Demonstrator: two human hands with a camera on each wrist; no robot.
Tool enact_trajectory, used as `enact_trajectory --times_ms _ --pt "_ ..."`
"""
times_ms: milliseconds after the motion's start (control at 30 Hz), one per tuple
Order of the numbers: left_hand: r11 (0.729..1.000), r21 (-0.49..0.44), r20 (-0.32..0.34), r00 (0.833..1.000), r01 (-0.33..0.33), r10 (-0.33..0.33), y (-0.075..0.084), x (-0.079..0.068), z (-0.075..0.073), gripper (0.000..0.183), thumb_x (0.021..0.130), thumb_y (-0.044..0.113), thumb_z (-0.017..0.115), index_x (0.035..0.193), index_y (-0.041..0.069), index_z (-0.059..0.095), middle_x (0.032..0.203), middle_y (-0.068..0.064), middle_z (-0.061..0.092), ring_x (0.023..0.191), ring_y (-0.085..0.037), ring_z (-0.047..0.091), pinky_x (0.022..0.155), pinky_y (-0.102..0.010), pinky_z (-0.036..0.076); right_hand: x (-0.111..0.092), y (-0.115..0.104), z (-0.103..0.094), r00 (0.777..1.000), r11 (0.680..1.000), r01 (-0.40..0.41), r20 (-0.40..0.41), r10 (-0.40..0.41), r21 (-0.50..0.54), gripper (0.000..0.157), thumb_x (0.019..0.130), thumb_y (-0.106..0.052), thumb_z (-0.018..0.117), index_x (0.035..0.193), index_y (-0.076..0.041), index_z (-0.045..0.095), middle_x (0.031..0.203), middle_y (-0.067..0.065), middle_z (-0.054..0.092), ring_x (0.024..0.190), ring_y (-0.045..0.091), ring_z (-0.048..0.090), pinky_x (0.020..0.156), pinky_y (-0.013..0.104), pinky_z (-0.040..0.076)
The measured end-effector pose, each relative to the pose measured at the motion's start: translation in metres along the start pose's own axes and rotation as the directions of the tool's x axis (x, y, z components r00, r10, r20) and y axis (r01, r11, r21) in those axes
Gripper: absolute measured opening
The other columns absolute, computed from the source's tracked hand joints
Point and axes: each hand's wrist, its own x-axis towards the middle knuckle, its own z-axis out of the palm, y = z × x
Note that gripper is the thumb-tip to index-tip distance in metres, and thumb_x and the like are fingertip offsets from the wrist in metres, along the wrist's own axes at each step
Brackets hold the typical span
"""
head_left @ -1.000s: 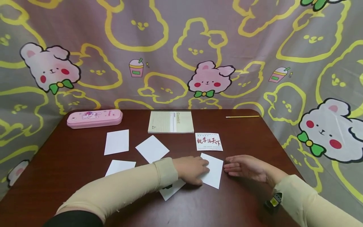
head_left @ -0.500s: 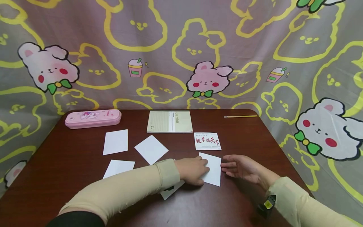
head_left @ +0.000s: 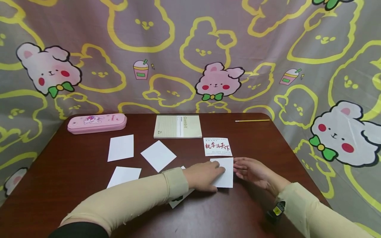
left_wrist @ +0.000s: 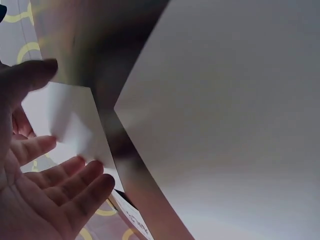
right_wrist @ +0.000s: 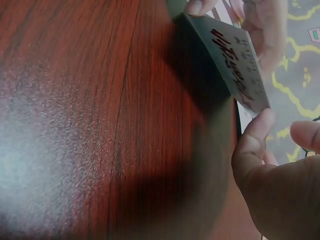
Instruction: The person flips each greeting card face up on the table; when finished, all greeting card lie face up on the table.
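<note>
A white square card (head_left: 227, 178) lies between my two hands, tilted up from the table. Fingers of my left hand (head_left: 202, 176) stretch across its blank top, with the thumb by the near corner. My right hand (head_left: 257, 173) stands on edge at the card's right side, fingertips touching that edge. From the right wrist, the card's underside (right_wrist: 230, 55) shows red writing; a right fingertip meets its corner. Another card with dark print (head_left: 181, 200) is partly hidden under my left wrist. Just beyond lies a card with red characters (head_left: 218, 147), face up.
Three blank white cards, one (head_left: 120, 147) at the left, one (head_left: 158, 156) mid-table and one (head_left: 124, 176) partly behind my left sleeve, lie around. Along the back are a pink pencil case (head_left: 97, 123), a notebook (head_left: 177, 126) and a yellow pencil (head_left: 252, 120). A patterned curtain surrounds the table.
The card between my hands has turned straighter and shifted slightly away, and its near edge has come up off the table. Both hands have moved a little with it.
</note>
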Motion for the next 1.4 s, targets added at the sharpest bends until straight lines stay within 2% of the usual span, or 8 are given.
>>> enact_trajectory --times_ms 200,333,567,700,867,1133,1233,1400 --pt "0.998 -0.05 -0.052 0.998 -0.05 0.047 -0.002 0.0 0.002 0.042 0.089 0.016 0.071 0.129 0.01 0.06 0.11 0.0 0.062 0.089 -0.009 0.059 0.077 -0.024 0.051 0.006 -0.001 0.005 0.999 0.999 0.042 0.019 -0.042 0.005 0.05 0.106 -0.006 0.051 0.148 0.009 0.029 0.105 0.003 0.066 0.087 0.01 0.064 0.08 0.026 0.055" --pt "0.981 -0.175 -0.121 0.99 -0.087 0.066 -0.008 -0.003 -0.001 0.034 0.097 0.005 0.059 0.13 0.007 0.064 0.116 -0.003 0.069 0.097 -0.008 0.063 0.085 -0.024 0.052 0.007 -0.005 0.004 0.996 0.992 0.083 0.03 -0.086 0.091 0.036 0.108 -0.007 0.048 0.14 0.005 0.037 0.099 0.001 0.067 0.087 0.009 0.066 0.079 0.024 0.056" --pt "0.907 -0.411 -0.327 0.944 -0.092 -0.053 -0.028 -0.008 -0.006 0.02 0.1 0.0 0.052 0.115 0.002 0.066 0.107 -0.012 0.075 0.088 -0.014 0.068 0.079 -0.03 0.057 0.003 -0.017 -0.001 0.987 0.976 0.153 0.032 -0.16 0.155 0.014 0.111 -0.017 0.049 0.118 -0.009 0.057 0.102 0.001 0.073 0.094 0.012 0.07 0.086 0.027 0.057" --pt "0.817 -0.573 -0.346 0.924 -0.068 -0.165 -0.037 -0.011 -0.011 0.022 0.098 -0.001 0.05 0.112 -0.001 0.067 0.109 -0.014 0.075 0.083 -0.01 0.064 0.074 -0.025 0.053 0.005 -0.02 -0.002 0.982 0.981 0.191 -0.021 -0.19 0.039 0.006 0.109 -0.013 0.053 0.109 -0.01 0.059 0.1 -0.001 0.07 0.092 0.012 0.067 0.082 0.025 0.056" --pt "0.686 -0.727 -0.279 0.917 -0.008 -0.285 -0.042 -0.013 -0.017 0.029 0.098 -0.001 0.05 0.122 -0.005 0.066 0.111 -0.015 0.075 0.088 -0.009 0.063 0.077 -0.021 0.051 0.013 -0.018 0.002 0.97 0.966 0.219 -0.08 -0.231 -0.138 0.005 0.106 -0.012 0.057 0.103 -0.008 0.059 0.1 -0.002 0.064 0.09 0.014 0.062 0.079 0.026 0.052" --pt "0.463 -0.88 -0.145 0.867 0.107 -0.477 -0.052 -0.012 -0.006 0.024 0.1 0.0 0.056 0.121 -0.008 0.062 0.1 -0.015 0.073 0.076 -0.014 0.066 0.069 -0.029 0.058 0.021 -0.01 -0.001 0.968 0.942 0.226 -0.055 -0.246 -0.247 0.004 0.105 -0.004 0.055 0.105 0.0 0.055 0.093 0.001 0.062 0.081 0.013 0.063 0.067 0.024 0.05" --pt "0.368 -0.921 -0.076 0.864 0.13 -0.498 -0.053 -0.013 -0.002 0.027 0.101 0.0 0.055 0.125 -0.01 0.06 0.096 -0.014 0.07 0.077 -0.02 0.069 0.072 -0.036 0.061 0.022 -0.006 -0.005 0.971 0.93 0.212 -0.043 -0.236 -0.301 0.006 0.103 -0.003 0.056 0.105 0.003 0.055 0.089 0.003 0.061 0.077 0.013 0.06 0.064 0.024 0.049" --pt "0.278 -0.937 0.059 0.882 0.21 -0.467 -0.048 -0.015 0.005 0.036 0.098 0.0 0.056 0.132 -0.013 0.059 0.096 -0.013 0.07 0.082 -0.02 0.069 0.074 -0.034 0.061 0.022 0.001 -0.008 0.983 0.905 0.139 -0.057 -0.176 -0.402 0.009 0.101 -0.004 0.059 0.103 0.005 0.059 0.084 0.003 0.063 0.077 0.014 0.061 0.068 0.027 0.052"
